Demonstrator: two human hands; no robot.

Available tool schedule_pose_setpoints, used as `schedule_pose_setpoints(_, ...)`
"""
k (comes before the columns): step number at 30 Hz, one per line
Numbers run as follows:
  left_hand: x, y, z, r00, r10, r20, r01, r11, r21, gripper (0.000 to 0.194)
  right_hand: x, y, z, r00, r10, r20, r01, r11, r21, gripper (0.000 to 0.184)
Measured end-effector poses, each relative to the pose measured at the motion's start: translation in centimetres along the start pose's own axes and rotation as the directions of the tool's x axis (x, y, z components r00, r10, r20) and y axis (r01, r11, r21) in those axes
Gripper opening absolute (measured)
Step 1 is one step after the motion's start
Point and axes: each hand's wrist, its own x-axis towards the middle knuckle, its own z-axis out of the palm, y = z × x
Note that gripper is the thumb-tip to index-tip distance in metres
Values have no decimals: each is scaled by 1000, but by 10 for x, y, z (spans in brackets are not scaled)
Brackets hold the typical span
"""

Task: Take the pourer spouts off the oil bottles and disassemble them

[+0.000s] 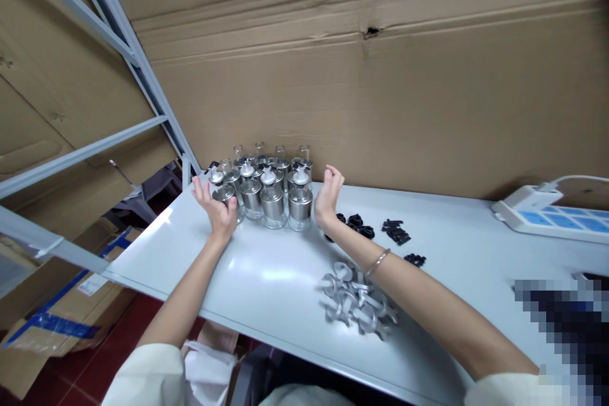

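Observation:
Several glass bottles with metal sleeves stand upright in a tight group on the table (266, 304). Silver-coloured tops sit on the front ones, such as the front right bottle (300, 206) and the front middle bottle (273, 204); clear glass tubes rise from those behind. My left hand (219, 210) is open at the group's left side, its fingers spread around the front left bottle (222, 193); whether it touches the glass I cannot tell. On the other side my right hand (328, 195) is open, fingers stretched upward, apart from the nearest bottle and holding nothing.
Loose silver metal parts (354, 301) lie in a heap under my right forearm. Beyond it are round black caps (356, 222), black strips (396, 231) and small black pieces (415, 260). A power strip (556, 216) lies right. Cardboard (380, 108) backs the table; a metal frame (137, 57) stands left.

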Motion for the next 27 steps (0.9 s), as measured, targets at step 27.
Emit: schedule_pose_setpoints(27, 13, -41, 29, 515, -728, 453, 807, 233, -543, 58, -17, -40, 14, 876, -191, 443, 259, 961, -98, 15)
